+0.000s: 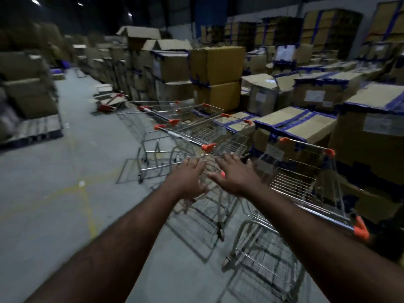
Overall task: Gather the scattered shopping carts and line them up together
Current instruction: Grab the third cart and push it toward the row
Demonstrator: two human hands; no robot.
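Shopping carts (pixel 192 136) made of silver wire with orange corners stand in a loose row in the middle of the frame, running from the hands up toward the upper left. Both hands reach out over the nearest cart in that row. The left hand (pixel 190 178) is flat with its fingers spread, and the picture is too blurry to tell if it touches the wire. The right hand (pixel 234 176) is just beside it, also flat and open with spread fingers, and an orange bit peeks out under it. Neither grip is closed around anything. Both bare arms stretch from the bottom of the frame up to the middle. To the right of the hands stands another cart (pixel 306 189), close to the camera, with an orange corner (pixel 361 229) at the right edge of the frame. This cart is just beside the row, and I cannot tell if it touches it. Farther up and to the left, one cart (pixel 109 103) lies tipped over on the floor near some flat cardboard. The grey floor (pixel 54 182) fills the left side and has faint yellow lines on it. Brown cardboard boxes (pixel 216 77) with blue tape are stacked behind the carts and fill the whole right side. More boxes stand at the far left edge. The room is dim.
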